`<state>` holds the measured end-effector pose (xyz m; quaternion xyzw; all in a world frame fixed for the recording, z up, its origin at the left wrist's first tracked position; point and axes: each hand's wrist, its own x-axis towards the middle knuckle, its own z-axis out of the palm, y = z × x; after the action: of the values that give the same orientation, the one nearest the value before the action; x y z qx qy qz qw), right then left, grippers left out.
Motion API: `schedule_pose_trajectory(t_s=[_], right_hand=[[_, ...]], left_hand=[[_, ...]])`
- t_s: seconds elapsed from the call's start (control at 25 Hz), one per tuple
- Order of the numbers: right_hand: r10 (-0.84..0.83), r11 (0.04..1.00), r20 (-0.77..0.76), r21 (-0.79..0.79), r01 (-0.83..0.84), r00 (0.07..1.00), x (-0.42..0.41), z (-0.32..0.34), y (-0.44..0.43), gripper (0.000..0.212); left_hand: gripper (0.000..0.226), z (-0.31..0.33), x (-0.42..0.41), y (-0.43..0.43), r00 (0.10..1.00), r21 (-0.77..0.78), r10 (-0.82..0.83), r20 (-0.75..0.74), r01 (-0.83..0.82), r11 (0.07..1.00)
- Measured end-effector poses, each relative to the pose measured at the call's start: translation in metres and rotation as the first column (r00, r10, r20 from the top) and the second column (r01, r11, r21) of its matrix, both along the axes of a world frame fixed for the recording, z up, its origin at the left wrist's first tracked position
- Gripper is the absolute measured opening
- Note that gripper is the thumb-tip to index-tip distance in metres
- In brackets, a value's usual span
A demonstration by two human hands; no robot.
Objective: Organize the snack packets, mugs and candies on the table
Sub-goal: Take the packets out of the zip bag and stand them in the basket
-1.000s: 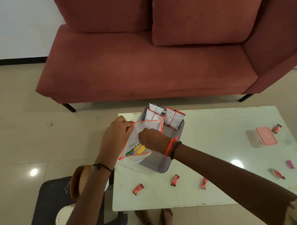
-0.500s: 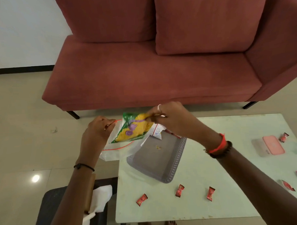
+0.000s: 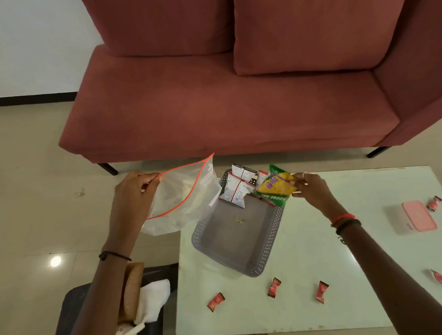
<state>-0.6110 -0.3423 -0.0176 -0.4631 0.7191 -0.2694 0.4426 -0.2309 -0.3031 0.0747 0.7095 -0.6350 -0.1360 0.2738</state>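
- Clear plastic, edged with an orange zip strip: a zip bag (image 3: pixel 183 202) hangs open off the left edge of the worktop (image 3: pixel 308 277), its rim pinched in the left hand (image 3: pixel 134 196).
- The right hand (image 3: pixel 313 191) is closed on a yellow-and-green snack packet (image 3: pixel 275 187), holding it over the far end of a grey perforated basket (image 3: pixel 239 242).
- White-and-red snack packets (image 3: pixel 237 189) stand against the basket's far wall; the rest of its floor is bare but for a small crumb.
- Red-wrapped candies (image 3: pixel 274 288) lie loose on the worktop near its front edge, and more lie toward the right side.
- A pink-lidded box (image 3: pixel 417 215) sits at the right, with a candy just beside it.
- A red sofa (image 3: pixel 224 104) stands beyond the worktop.
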Motion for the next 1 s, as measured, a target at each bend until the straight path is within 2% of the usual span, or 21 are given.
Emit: schedule_pose_trajectory(t_s=[0.08,0.16,0.28,0.44,0.6,1.0], right_hand=[[-0.013,0.991,-0.097,0.133,0.026,0.995,-0.001,-0.048,-0.001,0.029],[-0.016,0.971,-0.131,0.234,0.047,0.991,0.002,-0.086,-0.004,0.031],[0.068,0.959,-0.254,0.283,0.007,0.965,0.007,-0.128,-0.017,0.032],[0.161,0.941,-0.301,0.334,-0.054,0.94,0.013,-0.158,-0.033,0.033],[0.167,0.94,-0.332,0.337,-0.049,0.928,0.016,-0.175,-0.045,0.035],[0.093,0.97,-0.313,0.241,-0.015,0.945,0.021,-0.174,-0.058,0.031]], left_hand=[[0.023,0.0,0.0,-0.005,1.0,-0.011,0.0,-0.018,0.0,1.0],[0.023,-0.001,-0.002,-0.008,0.999,-0.015,0.008,-0.042,-0.008,1.0],[0.026,-0.007,-0.006,-0.015,0.998,0.003,0.019,-0.065,-0.019,1.0],[0.025,-0.014,-0.005,-0.019,0.998,0.018,0.005,-0.06,-0.004,1.0],[0.024,-0.024,-0.001,-0.022,0.995,0.043,0.003,-0.105,0.002,0.999],[0.025,-0.032,-0.006,-0.025,0.996,0.055,-0.018,-0.089,0.023,0.998]])
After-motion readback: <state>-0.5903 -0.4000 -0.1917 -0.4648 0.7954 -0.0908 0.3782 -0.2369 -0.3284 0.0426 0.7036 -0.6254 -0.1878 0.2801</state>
